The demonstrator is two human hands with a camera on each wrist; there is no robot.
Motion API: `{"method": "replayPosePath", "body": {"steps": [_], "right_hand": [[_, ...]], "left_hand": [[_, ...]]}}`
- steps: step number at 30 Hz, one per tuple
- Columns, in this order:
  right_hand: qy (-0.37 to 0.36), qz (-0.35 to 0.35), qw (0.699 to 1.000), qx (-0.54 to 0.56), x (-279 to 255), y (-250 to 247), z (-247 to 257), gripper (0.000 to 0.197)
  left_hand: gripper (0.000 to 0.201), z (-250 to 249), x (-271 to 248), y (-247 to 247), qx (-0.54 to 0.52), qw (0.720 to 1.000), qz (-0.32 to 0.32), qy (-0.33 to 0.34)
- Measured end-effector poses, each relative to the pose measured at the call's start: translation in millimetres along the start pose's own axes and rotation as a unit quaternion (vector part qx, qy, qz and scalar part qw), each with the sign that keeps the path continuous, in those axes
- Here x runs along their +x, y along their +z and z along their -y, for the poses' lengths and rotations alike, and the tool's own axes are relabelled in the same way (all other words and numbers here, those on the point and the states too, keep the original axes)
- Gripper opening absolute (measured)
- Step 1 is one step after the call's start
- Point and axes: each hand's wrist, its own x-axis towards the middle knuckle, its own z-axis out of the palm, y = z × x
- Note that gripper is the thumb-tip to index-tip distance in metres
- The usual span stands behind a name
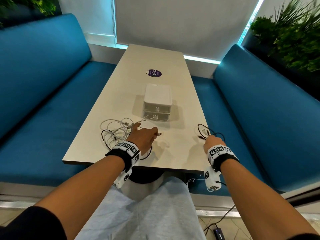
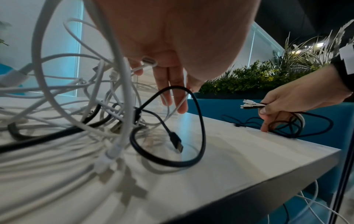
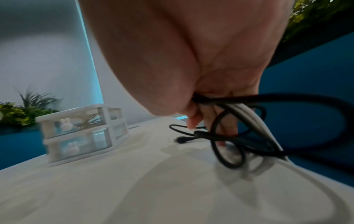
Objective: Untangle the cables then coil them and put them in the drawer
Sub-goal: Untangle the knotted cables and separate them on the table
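A tangle of white and black cables [image 1: 117,132] lies on the near left of the table [image 1: 173,158]. My left hand [image 1: 155,133] reaches over it and pinches a white cable, whose connector [image 1: 160,134] pokes out past the fingers. Below the palm a black cable with a USB plug [image 2: 176,142] curls on the tabletop. My right hand [image 1: 210,138] sits at the table's right edge and grips a bundle of black and white cables [image 3: 239,121], connector ends [image 2: 249,104] sticking out. The white two-drawer box [image 1: 157,101] stands mid-table, both drawers closed.
Blue benches [image 1: 52,101] run along both sides of the table. A purple round sticker [image 1: 154,73] lies beyond the drawer box. Green plants [image 1: 294,40] stand behind the right bench. A black lead and small device [image 1: 219,233] lie on the floor.
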Motion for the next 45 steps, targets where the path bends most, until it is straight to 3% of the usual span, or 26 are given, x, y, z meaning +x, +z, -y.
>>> {"method": "replayPosePath", "body": {"steps": [4,6,9,13,15,18,22,25,30,35,37,42,45], "right_hand": [[-0.001,0.02,0.999,-0.027,-1,8,-27,0.011],[0.028,0.012,0.999,-0.025,-1,10,-36,0.017],[0.067,-0.019,0.998,-0.013,6,4,-48,0.031],[0.092,-0.083,0.991,0.051,15,-10,-63,0.026],[0.075,-0.115,0.987,0.083,20,-16,-63,0.024],[-0.01,-0.153,0.978,0.14,26,-21,-53,0.023],[-0.031,-0.124,0.916,0.38,19,-23,-24,0.025],[-0.06,-0.11,0.886,0.445,11,-23,-6,0.03],[-0.156,-0.071,0.916,0.363,-2,-21,32,0.026],[-0.231,-0.004,0.941,0.247,-16,3,63,0.025],[-0.245,0.013,0.941,0.235,-23,10,71,0.027],[-0.272,0.038,0.922,0.272,-39,17,98,0.034],[-0.266,0.039,0.913,0.307,-42,19,111,0.028]], "left_hand": [[0.018,1,2,4,0.011,1.0,0.007,0.0],[0.018,0,2,4,0.013,1.0,0.006,0.001],[0.018,-2,2,5,0.017,1.0,0.011,0.002],[0.017,-3,6,7,0.018,1.0,0.013,0.0],[0.017,-5,7,7,0.018,1.0,0.017,0.0],[0.018,-6,8,9,0.019,1.0,0.017,0.008],[0.018,-4,8,10,0.014,1.0,0.019,0.007],[0.017,-2,10,12,0.001,1.0,0.01,0.008],[0.031,-10,11,5,-0.026,0.999,-0.012,0.017],[0.025,-22,16,4,-0.107,0.994,-0.014,0.001],[0.011,-23,17,7,-0.161,0.987,-0.011,-0.016],[0.016,-27,16,6,-0.242,0.969,-0.034,-0.039],[0.015,-22,14,0,-0.276,0.957,-0.044,-0.074]]}}
